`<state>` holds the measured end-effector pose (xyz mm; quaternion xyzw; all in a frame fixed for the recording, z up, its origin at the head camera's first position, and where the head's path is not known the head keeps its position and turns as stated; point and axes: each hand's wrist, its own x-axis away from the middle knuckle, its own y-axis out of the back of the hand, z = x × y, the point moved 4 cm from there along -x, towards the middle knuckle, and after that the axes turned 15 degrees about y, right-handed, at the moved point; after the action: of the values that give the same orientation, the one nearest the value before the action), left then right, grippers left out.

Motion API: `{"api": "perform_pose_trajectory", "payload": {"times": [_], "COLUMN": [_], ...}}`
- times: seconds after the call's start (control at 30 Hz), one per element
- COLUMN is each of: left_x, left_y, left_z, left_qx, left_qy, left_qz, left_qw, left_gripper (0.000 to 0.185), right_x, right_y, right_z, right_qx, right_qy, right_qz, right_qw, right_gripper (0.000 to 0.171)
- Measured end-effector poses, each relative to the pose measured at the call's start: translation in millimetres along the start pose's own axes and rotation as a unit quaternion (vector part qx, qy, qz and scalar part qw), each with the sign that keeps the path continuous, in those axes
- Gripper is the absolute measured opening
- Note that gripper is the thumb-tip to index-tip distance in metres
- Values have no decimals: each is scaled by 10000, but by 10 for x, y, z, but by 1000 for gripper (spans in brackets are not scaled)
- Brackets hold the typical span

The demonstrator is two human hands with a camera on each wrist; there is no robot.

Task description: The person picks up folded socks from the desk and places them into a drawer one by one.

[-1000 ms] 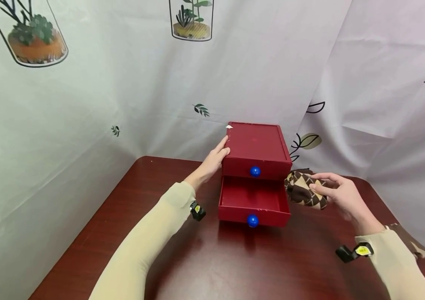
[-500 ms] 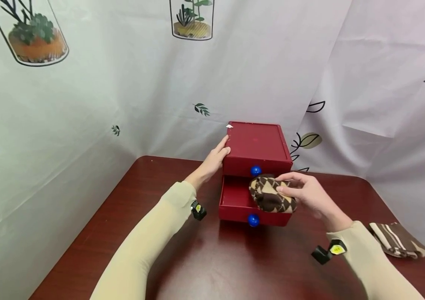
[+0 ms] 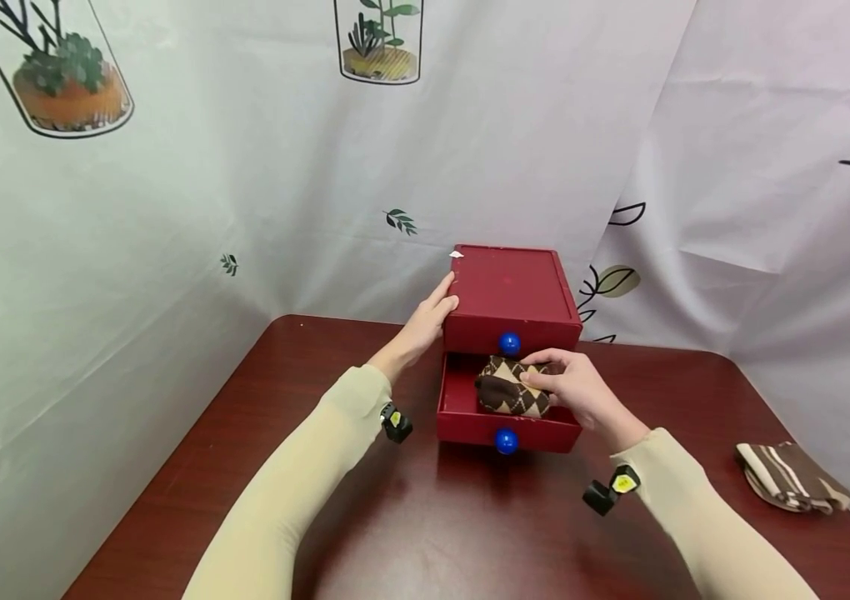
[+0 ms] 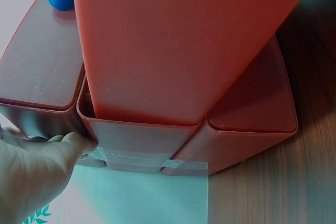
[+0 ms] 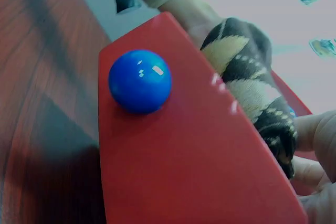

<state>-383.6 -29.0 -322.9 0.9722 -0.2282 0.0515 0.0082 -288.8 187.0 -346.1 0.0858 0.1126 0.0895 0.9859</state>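
Observation:
A brown and tan argyle bundle of rolled socks [image 3: 503, 390] is in the pulled-out drawer [image 3: 470, 427] of a red drawer cabinet [image 3: 511, 283]. My right hand [image 3: 573, 385] pinches the bundle's right end between thumb and fingers, just inside the drawer's right wall. In the right wrist view the socks [image 5: 249, 90] show behind the drawer front, beside its blue knob [image 5: 140, 81]. My left hand [image 3: 423, 323] rests against the cabinet's upper left side with fingers extended. The left wrist view shows that hand [image 4: 39, 163] by the closed top drawer.
Folded brown and cream striped socks [image 3: 792, 477] lie at the right side of the dark wooden table [image 3: 432, 533]. The top drawer's blue knob [image 3: 510, 343] sits directly above the drawer opening. A white printed curtain [image 3: 305, 183] hangs behind the cabinet.
My right hand has carried the argyle socks leftward from beside the cabinet and down into the pulled-out drawer. The striped socks have come out from behind the right arm. My left hand stays put.

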Motion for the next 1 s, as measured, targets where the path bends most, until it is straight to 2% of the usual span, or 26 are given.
{"api": "perform_pose_trajectory", "payload": {"times": [0.17, 0.3, 0.37, 0.5, 0.73, 1.0], "left_x": [126, 143, 140, 131, 143, 144], "left_y": [-65, -85, -85, -69, -78, -75], "left_z": [-116, -129, -126, -115, -120, -117], "left_qx": [-7, 13, 36, 52, -21, -90], "left_qy": [4, 3, 8, 8, -29, -41], "left_qz": [11, 30, 40, 0, -43, -123], "left_qw": [10000, 10000, 10000, 10000, 10000, 9999], "left_gripper": [57, 57, 57, 57, 57, 57], "right_x": [-48, -54, -51, -46, 26, 226], "right_y": [-17, -35, -50, -69, -14, 95], "right_z": [-31, -43, -47, -37, 55, 256], "right_qx": [761, 1482, 1667, 1809, 2216, 1629], "right_qy": [336, 561, 618, 719, 1029, 1258], "right_qz": [64, 358, 536, 714, 514, 290], "right_qw": [9965, 9867, 9826, 9783, 9683, 9782], "right_gripper": [34, 29, 28, 30, 31, 27]}}
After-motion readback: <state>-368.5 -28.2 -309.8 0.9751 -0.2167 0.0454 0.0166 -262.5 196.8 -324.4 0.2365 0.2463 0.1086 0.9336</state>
